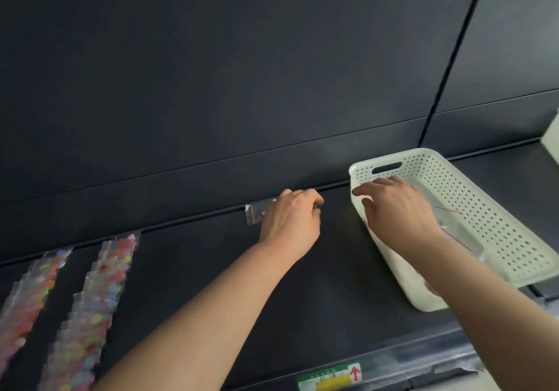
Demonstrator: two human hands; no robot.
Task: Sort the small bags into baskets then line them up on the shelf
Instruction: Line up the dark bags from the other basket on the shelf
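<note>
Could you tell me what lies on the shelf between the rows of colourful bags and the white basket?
In the head view, only the left hand on a clear bag; otherwise bare shelf between rows and basket.

Your white perforated basket (472, 209) sits slanted on the dark shelf (187, 269), clear bags (450, 224) inside. Two overlapping rows of colourful bags (99, 293) lie left; one clear bag (257, 213) lies at the back.

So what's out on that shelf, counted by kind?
White perforated basket: 1
Rows of overlapping bags with colourful dots: 2
Clear bag under the left hand, at the back of the shelf: 1
Hands: 2; the right hand reaches into the basket
Total: 6
</note>
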